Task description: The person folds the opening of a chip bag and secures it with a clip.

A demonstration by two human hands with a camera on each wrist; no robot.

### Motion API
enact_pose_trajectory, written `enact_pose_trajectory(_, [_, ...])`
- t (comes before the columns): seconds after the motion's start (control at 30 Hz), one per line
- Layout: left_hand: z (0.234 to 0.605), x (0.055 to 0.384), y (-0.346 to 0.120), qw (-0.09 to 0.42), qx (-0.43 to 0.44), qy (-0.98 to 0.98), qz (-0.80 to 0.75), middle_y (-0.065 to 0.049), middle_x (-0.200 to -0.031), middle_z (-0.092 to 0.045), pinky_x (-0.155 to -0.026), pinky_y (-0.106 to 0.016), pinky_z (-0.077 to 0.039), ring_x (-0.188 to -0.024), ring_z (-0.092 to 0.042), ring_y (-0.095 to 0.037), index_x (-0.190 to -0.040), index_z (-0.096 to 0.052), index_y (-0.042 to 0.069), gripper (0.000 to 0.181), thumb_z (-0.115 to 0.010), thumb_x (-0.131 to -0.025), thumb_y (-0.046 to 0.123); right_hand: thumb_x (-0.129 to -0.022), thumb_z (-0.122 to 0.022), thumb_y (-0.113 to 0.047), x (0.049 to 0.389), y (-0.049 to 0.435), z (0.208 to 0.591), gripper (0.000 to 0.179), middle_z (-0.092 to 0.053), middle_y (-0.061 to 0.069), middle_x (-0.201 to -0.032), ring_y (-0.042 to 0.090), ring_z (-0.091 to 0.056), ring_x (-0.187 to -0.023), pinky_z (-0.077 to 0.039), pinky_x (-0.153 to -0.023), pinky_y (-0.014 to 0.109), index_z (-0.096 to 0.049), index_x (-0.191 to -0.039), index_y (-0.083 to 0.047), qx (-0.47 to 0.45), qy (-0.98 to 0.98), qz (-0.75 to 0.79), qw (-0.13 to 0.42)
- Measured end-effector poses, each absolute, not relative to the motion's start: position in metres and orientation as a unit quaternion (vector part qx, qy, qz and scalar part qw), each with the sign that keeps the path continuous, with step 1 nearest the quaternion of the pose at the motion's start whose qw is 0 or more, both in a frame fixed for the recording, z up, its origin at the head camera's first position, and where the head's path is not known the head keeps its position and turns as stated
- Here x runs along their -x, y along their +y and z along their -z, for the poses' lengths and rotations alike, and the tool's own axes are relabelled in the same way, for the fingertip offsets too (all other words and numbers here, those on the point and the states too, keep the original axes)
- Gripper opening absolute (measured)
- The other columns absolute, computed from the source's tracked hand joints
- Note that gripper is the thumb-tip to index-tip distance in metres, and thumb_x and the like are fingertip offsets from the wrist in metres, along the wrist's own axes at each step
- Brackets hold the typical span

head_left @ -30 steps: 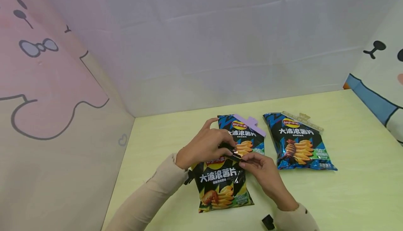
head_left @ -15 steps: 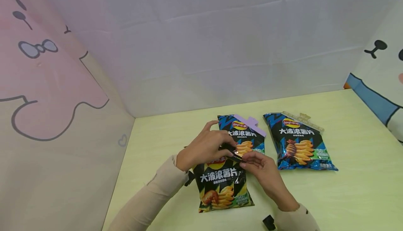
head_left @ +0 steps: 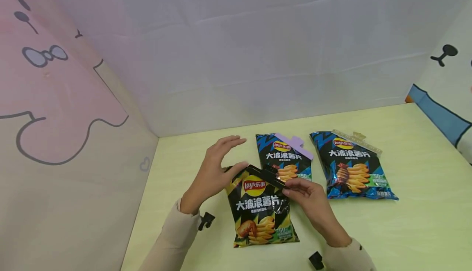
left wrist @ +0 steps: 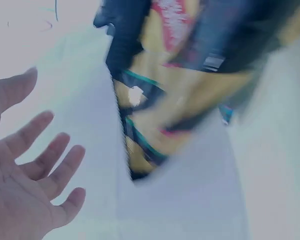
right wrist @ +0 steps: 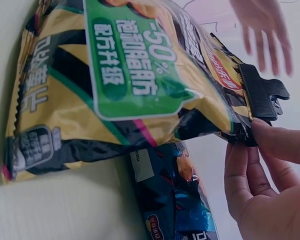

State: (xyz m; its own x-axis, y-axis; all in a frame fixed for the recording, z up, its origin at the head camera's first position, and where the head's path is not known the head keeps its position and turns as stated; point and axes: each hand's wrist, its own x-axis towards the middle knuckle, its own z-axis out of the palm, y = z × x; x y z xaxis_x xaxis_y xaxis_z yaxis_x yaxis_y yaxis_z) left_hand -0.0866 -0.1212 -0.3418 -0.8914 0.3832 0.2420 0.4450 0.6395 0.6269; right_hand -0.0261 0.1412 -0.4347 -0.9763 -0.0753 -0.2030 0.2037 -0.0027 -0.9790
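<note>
A black and yellow bag of potato chips (head_left: pixel 258 217) is nearest the person, its top corner slanting under a black bag clip (head_left: pixel 266 176). The right hand (head_left: pixel 311 207) pinches the bag's top corner at the clip's right end. In the right wrist view, thumb and fingers meet on that corner just below the clip (right wrist: pixel 260 95). The left hand (head_left: pixel 208 176) is spread with the fingers apart, its thumb overlapping the bag's upper left corner in the head view. Nothing is between its fingers in the left wrist view, where the bag (left wrist: pixel 155 100) is blurred.
Behind, on the pale yellow table (head_left: pixel 420 172), lie a blue chip bag (head_left: pixel 267 150) with a lilac clip (head_left: pixel 295 145) and another blue bag (head_left: pixel 346 164) with a beige clip (head_left: pixel 357 140). Printed cloth walls (head_left: pixel 258 58) enclose the table. Each sleeve has a small black piece beside it.
The left hand has let go of the black clip and moved left, its fingers spreading. The clip now shows across the bag's top. The right hand keeps its pinch.
</note>
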Motion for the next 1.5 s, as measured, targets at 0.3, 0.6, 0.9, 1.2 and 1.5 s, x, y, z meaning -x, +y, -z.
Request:
enact_pose_trajectory(0.3, [0.385, 0.045, -0.156, 0.047, 0.082, -0.879, 0.467, -0.003, -0.151, -0.05, -0.113, -0.065, -0.037, -0.136, -0.054, -0.029, -0.15, -0.044, 0.025, 0.062, -0.072, -0.094, 0.028, -0.09, -0.074, -0.008, 0.027, 0.141, 0.436, 0.028, -0.069, -0.012, -0.096, 0.009, -0.069, -0.091, -0.057, -0.079, 0.018, -0.068, -0.112, 0.008, -0.034, 0.709, 0.699, 0.086])
enact_pose_trajectory(0.6, [0.429, 0.005, -0.145, -0.098, -0.031, -0.855, 0.508, -0.011, -0.154, -0.047, -0.116, -0.06, -0.037, -0.135, -0.054, -0.03, -0.16, -0.018, 0.029, 0.088, -0.072, -0.092, 0.042, -0.091, -0.072, -0.007, 0.025, 0.139, 0.436, 0.028, -0.07, -0.014, -0.094, 0.005, -0.069, -0.089, -0.057, -0.079, 0.019, -0.067, -0.113, 0.009, -0.03, 0.712, 0.695, 0.098])
enact_pose_trajectory(0.9, [0.459, -0.026, -0.139, -0.257, -0.042, -0.825, 0.502, -0.017, -0.147, -0.054, -0.115, -0.066, -0.033, -0.135, -0.053, -0.037, -0.158, -0.026, 0.008, 0.093, -0.068, -0.09, 0.056, -0.091, -0.072, -0.008, 0.024, 0.139, 0.434, 0.028, -0.071, -0.015, -0.093, 0.003, -0.069, -0.088, -0.057, -0.08, 0.018, -0.067, -0.115, 0.008, -0.043, 0.718, 0.687, 0.103])
enact_pose_trajectory(1.2, [0.469, -0.036, -0.131, -0.278, -0.022, -0.811, 0.515, -0.016, -0.152, -0.05, -0.117, -0.067, -0.03, -0.141, -0.046, -0.041, -0.156, -0.032, 0.008, 0.09, -0.073, -0.089, 0.051, -0.092, -0.072, -0.007, 0.025, 0.139, 0.433, 0.03, -0.072, -0.015, -0.091, 0.003, -0.069, -0.087, -0.057, -0.078, 0.018, -0.066, -0.117, 0.009, -0.056, 0.714, 0.69, 0.107])
enact_pose_trajectory(1.5, [0.466, -0.041, -0.13, -0.259, -0.052, -0.812, 0.52, -0.018, -0.155, -0.046, -0.116, -0.065, -0.032, -0.143, -0.044, -0.042, -0.156, -0.032, 0.008, 0.091, -0.072, -0.088, 0.054, -0.093, -0.07, -0.006, 0.025, 0.138, 0.435, 0.032, -0.072, -0.013, -0.088, 0.005, -0.069, -0.08, -0.06, -0.072, 0.023, -0.064, -0.119, 0.012, -0.044, 0.696, 0.706, 0.122])
